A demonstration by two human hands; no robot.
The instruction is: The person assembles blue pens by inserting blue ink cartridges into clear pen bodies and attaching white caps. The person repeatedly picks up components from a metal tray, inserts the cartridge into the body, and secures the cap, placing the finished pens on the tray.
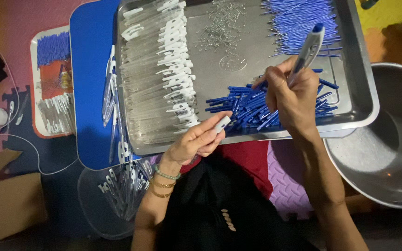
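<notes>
My right hand [294, 95] holds an assembled pen [308, 49] with a clear barrel and a blue end, tilted up over the metal tray [359, 83]. Under that hand lies a heap of small blue pen parts [245, 104]. My left hand [196, 139] pinches a clear pen barrel with a white clip [221, 124] at the tray's near edge. Rows of clear barrels with white clips [164, 74] fill the tray's left side. Blue refills [298, 21] and small metal springs [222, 23] lie at the far end.
A big metal bowl [387, 144] sits to the right. A clear plastic tub [112, 195] with several pens lies at lower left, beside a blue board [91, 69]. Another tray of pen parts [52, 83], cables and a cardboard box [10, 200] lie further left.
</notes>
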